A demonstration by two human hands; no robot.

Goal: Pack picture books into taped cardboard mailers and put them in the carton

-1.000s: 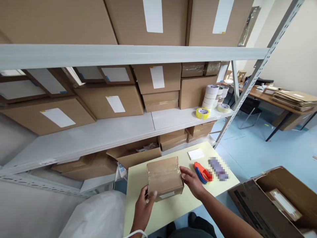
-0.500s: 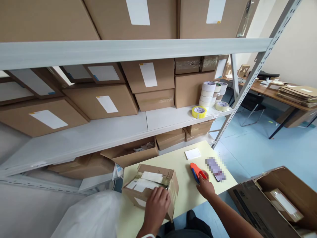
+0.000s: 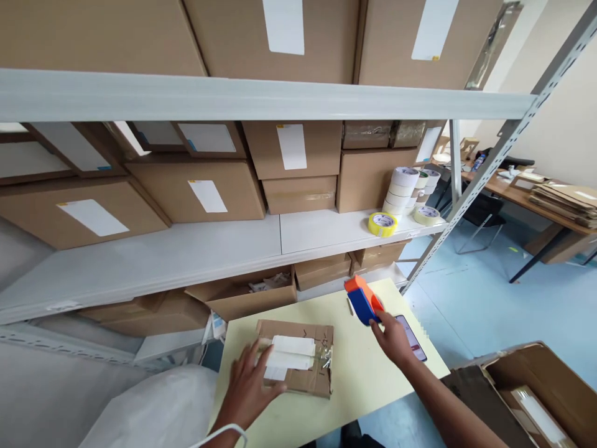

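A small cardboard box point(image 3: 305, 373) lies on the pale yellow table point(image 3: 359, 386), its top flaps showing white labels and torn clear tape. My left hand point(image 3: 249, 386) rests flat on its left side, fingers spread over the flaps. My right hand point(image 3: 392, 336) is closed round the handle of an orange and blue tape dispenser point(image 3: 361, 302), held up off the table to the right of the box. A phone point(image 3: 413, 336) lies on the table just beyond that hand.
Metal shelving point(image 3: 261, 96) full of labelled cardboard boxes stands right behind the table. Rolls of tape point(image 3: 405, 186) sit at the shelf's right end. An open carton point(image 3: 527, 398) is on the floor at right, a white bag point(image 3: 153, 410) at lower left, a desk point(image 3: 536, 193) far right.
The box was turned over and laid flat with its flaps up. My right hand went from the box to the tape dispenser and lifted it off the table.
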